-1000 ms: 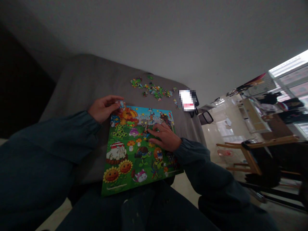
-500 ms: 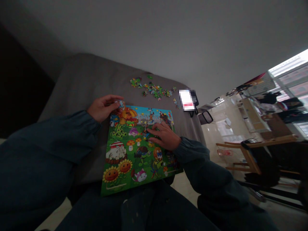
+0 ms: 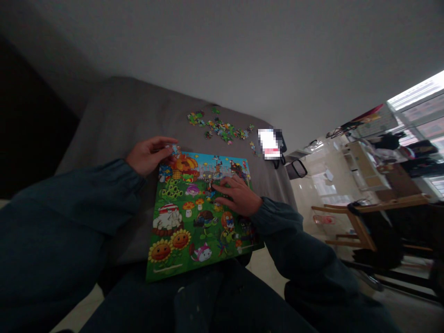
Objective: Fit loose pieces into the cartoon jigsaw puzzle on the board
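Grey cloth [image 3: 138, 111]: loose pieces [image 3: 226, 132] beyond board [image 3: 194, 213], lit screen [image 3: 269, 141] near

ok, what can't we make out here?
Head view throughout:
- Piece at the left hand: full outline, partly covered by that hand.
- Puzzle board: patch under the right hand, covered by it.
- Bright screen: content, pixelated.
- Loose pieces: exact count, too small and bunched.

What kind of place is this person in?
Perhaps a room in someone's home, though I can't be sure: there's a bright window, what looks like a wooden chair, and colourful jigsaw pieces lying on a grey cloth.
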Available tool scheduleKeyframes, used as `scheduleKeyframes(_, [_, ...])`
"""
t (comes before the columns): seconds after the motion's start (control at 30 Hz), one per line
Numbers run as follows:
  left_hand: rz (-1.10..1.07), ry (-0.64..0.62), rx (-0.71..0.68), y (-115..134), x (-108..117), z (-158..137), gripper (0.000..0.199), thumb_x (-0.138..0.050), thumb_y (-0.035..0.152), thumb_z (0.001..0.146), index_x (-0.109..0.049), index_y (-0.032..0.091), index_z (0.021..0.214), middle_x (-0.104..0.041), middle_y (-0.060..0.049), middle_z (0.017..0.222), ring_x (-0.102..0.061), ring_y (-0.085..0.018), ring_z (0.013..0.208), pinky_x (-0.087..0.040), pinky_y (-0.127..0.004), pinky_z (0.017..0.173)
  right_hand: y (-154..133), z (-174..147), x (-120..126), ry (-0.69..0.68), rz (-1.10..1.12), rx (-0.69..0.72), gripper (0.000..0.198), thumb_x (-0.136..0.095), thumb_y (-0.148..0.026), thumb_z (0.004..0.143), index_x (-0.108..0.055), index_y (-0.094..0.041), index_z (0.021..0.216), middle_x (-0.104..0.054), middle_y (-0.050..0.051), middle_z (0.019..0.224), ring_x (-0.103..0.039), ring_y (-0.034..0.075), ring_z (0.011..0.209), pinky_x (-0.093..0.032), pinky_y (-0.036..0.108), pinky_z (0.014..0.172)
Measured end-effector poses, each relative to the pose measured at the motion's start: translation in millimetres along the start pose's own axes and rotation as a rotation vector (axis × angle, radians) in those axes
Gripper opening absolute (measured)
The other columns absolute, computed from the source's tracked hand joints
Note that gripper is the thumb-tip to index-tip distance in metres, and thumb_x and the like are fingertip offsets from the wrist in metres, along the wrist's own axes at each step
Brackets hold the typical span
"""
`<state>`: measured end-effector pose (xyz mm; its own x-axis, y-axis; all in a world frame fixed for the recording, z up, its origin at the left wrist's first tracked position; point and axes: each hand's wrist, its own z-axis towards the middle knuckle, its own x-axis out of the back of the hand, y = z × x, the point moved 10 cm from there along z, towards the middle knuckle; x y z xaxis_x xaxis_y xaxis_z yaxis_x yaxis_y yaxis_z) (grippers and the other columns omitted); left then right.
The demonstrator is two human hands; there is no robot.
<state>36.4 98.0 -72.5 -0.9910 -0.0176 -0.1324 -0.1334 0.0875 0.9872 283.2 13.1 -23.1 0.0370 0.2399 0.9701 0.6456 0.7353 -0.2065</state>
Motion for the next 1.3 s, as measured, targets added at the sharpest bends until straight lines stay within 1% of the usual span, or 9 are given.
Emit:
scheduleKeyframes(0.1, [0.004,-0.003,-0.001,-1,1,1,0.030,-0.076,0.023,0.085,-0.074,0.017,0.115,-0.077,-0.002,0.079,-0.071,-0.014,0.065,-0.062,-0.027,0.066,5,-4,5,0.020,0.020,-0.004,0.048,-0.054,-0.042,0.107,-0.063,-0.015,0.146,-0.064,0.016,0.122,-0.053,0.030,0.114,-0.046,0.048,0.104])
scheduleKeyframes(0.17, [0.007,-0.003,-0.003,-1,1,1,0.030,-0.076,0.023,0.085,-0.074,0.017,0.115,-0.077,-0.002,0.080,-0.071,-0.014,0.066,-0.062,-0.028,0.067,7,-7,6,0.021,0.023,-0.008,0.046,-0.053,-0.041,0.108,-0.064,-0.017,0.145,-0.064,0.015,0.122,-0.053,0.030,0.115,-0.046,0.049,0.105])
scheduleKeyframes(0.3, [0.015,-0.001,-0.010,-1,2,1,0.031,-0.078,0.025,0.085,-0.074,0.017,0.115,-0.077,-0.002,0.079,-0.071,-0.014,0.067,-0.061,-0.029,0.069,6,-9,0,-0.023,-0.005,-0.010,0.045,-0.055,-0.042,0.107,-0.064,-0.021,0.145,-0.063,0.014,0.121,-0.053,0.030,0.112,-0.047,0.049,0.101])
scheduleKeyframes(0.57, [0.016,-0.013,-0.005,-2,1,2,0.034,-0.078,0.029,0.083,-0.073,0.017,0.115,-0.076,-0.002,0.076,-0.070,-0.015,0.065,-0.061,-0.029,0.068,6,-9,-3,-0.043,-0.013,-0.031,0.046,-0.055,-0.043,0.107,-0.065,-0.019,0.144,-0.063,0.014,0.121,-0.052,0.030,0.113,-0.048,0.049,0.102])
scheduleKeyframes(0.73, [0.022,-0.012,-0.004,-2,1,0,0.036,-0.079,0.031,0.083,-0.073,0.018,0.116,-0.076,-0.002,0.077,-0.070,-0.016,0.066,-0.062,-0.032,0.070,-2,-10,-6,-0.046,-0.019,-0.009,0.047,-0.056,-0.043,0.106,-0.065,-0.016,0.143,-0.064,0.015,0.119,-0.053,0.029,0.111,-0.048,0.050,0.102])
scheduleKeyframes(0.8, [0.022,-0.009,-0.003,-2,1,0,0.035,-0.079,0.031,0.083,-0.074,0.018,0.115,-0.076,-0.002,0.077,-0.070,-0.016,0.067,-0.062,-0.033,0.072,-3,-11,-6,-0.039,-0.013,-0.013,0.048,-0.057,-0.044,0.106,-0.065,-0.016,0.144,-0.064,0.016,0.123,-0.053,0.030,0.114,-0.048,0.051,0.104])
scheduleKeyframes(0.97, [0.018,0.003,0.013,-4,2,1,0.029,-0.074,0.022,0.086,-0.075,0.018,0.115,-0.077,-0.002,0.079,-0.070,-0.015,0.066,-0.062,-0.032,0.072,-1,-15,-7,-0.012,-0.018,-0.023,0.046,-0.057,-0.044,0.106,-0.063,-0.021,0.146,-0.052,0.015,0.153,-0.046,0.033,0.135,-0.045,0.055,0.112])
scheduleKeyframes(1.13, [0.017,0.004,0.023,-5,2,1,0.027,-0.072,0.020,0.088,-0.075,0.019,0.115,-0.076,-0.002,0.076,-0.070,-0.015,0.066,-0.062,-0.033,0.073,1,-20,-11,-0.027,-0.018,-0.039,0.049,-0.056,-0.045,0.106,-0.058,-0.023,0.150,-0.055,0.012,0.153,-0.047,0.032,0.136,-0.046,0.054,0.112])
scheduleKeyframes(1.3, [0.018,0.002,0.018,-5,3,2,0.027,-0.072,0.020,0.089,-0.075,0.019,0.115,-0.077,-0.003,0.077,-0.070,-0.016,0.066,-0.062,-0.034,0.073,1,-16,-3,0.043,0.016,-0.048,0.047,-0.061,-0.042,0.104,-0.062,-0.020,0.146,-0.059,0.014,0.146,-0.048,0.032,0.132,-0.046,0.054,0.111])
